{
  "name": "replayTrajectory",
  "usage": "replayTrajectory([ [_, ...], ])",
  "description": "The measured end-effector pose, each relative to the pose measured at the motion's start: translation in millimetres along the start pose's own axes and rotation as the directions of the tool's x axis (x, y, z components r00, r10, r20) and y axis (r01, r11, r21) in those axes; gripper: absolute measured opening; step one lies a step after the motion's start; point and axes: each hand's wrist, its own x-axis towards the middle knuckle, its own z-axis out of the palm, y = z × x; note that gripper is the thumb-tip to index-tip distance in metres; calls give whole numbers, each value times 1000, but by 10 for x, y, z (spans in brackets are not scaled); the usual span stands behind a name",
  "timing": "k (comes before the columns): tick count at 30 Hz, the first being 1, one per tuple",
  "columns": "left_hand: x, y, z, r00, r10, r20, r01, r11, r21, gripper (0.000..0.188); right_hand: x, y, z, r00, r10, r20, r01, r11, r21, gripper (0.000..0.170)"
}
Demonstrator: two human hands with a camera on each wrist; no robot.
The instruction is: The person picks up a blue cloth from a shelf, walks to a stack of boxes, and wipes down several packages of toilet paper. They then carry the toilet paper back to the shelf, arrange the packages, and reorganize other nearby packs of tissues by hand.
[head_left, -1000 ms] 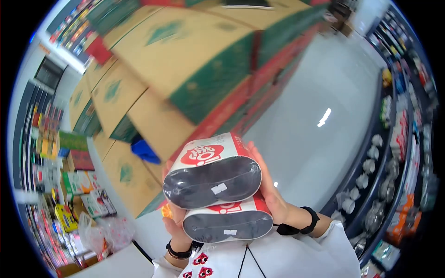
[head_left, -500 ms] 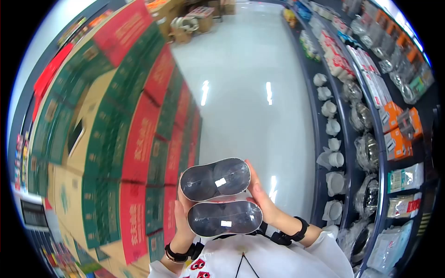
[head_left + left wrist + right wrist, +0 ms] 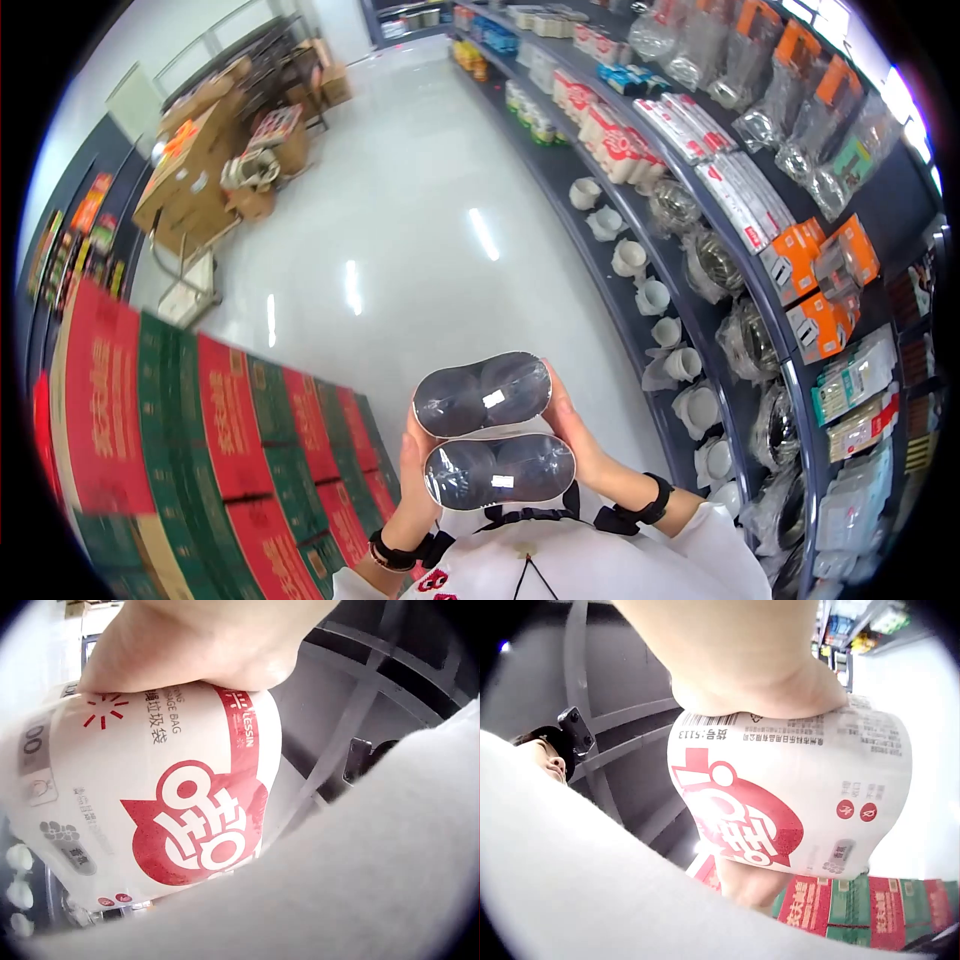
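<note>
Two packs of garbage bags, each a pair of black rolls in a white and red wrapper, are held one against the other in front of the chest. In the head view their dark ends face up, with the far pack [image 3: 455, 402] just beyond the near pack [image 3: 458, 468]. My left hand [image 3: 416, 485] grips them from the left side, my right hand [image 3: 580, 440] from the right. The left wrist view shows a printed wrapper [image 3: 112, 780] under the hand [image 3: 195, 649]. Barcode print marks the wrapper [image 3: 832, 765] in the right wrist view.
Stacked red and green cartons [image 3: 235, 430] stand close on the left. A dark shelf [image 3: 610, 290] with white pots, wrapped pans and packets runs along the right. Farther off are brown boxes [image 3: 205, 165] and a hand cart [image 3: 190, 290]. Shiny floor [image 3: 400, 230] lies between.
The view has swung right, away from the carton tops toward the aisle and shelf. The cartons have slid to the lower left. Both hands still hold the two packs, whose ends now face the camera more squarely.
</note>
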Motion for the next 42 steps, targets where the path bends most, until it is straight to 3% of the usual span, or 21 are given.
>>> replayTrajectory([
  [6, 1749, -95, 244, 979, -100, 176, 102, 995, -2, 73, 1105, -184, -865, 982, -44, -182, 49, 999, 24, 81],
  [8, 2345, -195, 306, 973, -120, 199, 123, 992, -2, 73, 1521, -379, -1156, 975, -2, -222, 30, 992, 123, 78],
  [11, 3208, -231, 452, 975, -183, 126, 188, 982, -32, 74, 2221, -414, -1647, 966, -14, -258, 56, 986, 155, 78],
  [13, 3739, -157, 472, 972, -141, 189, 147, 989, -20, 77, 2669, -552, -1869, 974, 8, -225, 30, 986, 166, 78],
  [18, 4853, 13, 371, 974, -195, 116, 206, 975, -89, 72, 3807, -778, -2229, 978, 141, -153, -96, 958, 272, 79],
  [22, 5847, 97, 231, 981, -178, 77, 181, 983, -33, 73, 4848, -860, -2555, 982, 146, -120, -99, 938, 331, 79],
  [26, 7053, 131, 79, 980, -171, 99, 176, 983, -50, 75, 5985, -929, -2928, 970, 162, -183, -112, 960, 256, 69],
  [28, 7659, 253, -7, 974, -191, 120, 200, 977, -69, 75, 6532, -1045, -3042, 972, 139, -189, -64, 932, 356, 77],
  [31, 8662, 355, 65, 968, -168, 185, 177, 984, -30, 76, 7214, -1125, -3366, 960, 5, -280, 69, 964, 256, 74],
  [33, 9272, 515, 167, 925, -259, 276, 94, 864, 495, 77, 7564, -1382, -3566, 942, 34, -333, 79, 944, 320, 72],
  [34, 9529, 500, 206, 915, -284, 286, 109, 857, 503, 77, 7706, -1489, -3674, 930, 52, -364, 98, 919, 381, 70],
  [36, 10103, 375, 345, 900, -253, 356, 241, 967, 79, 75, 8019, -1561, -3961, 912, 33, -408, 137, 915, 380, 67],
  [37, 10405, 343, 411, 867, -248, 432, 265, 964, 23, 73, 8182, -1631, -4096, 888, -9, -461, 177, 930, 323, 66],
  [40, 11260, 220, 764, 845, -279, 457, 309, 951, 10, 71, 8608, -1834, -4587, 852, -62, -520, 255, 917, 307, 62],
  [42, 11826, 186, 1028, 797, -254, 548, 253, 964, 79, 70, 8871, -1778, -5016, 821, -79, -566, 311, 893, 326, 60],
])
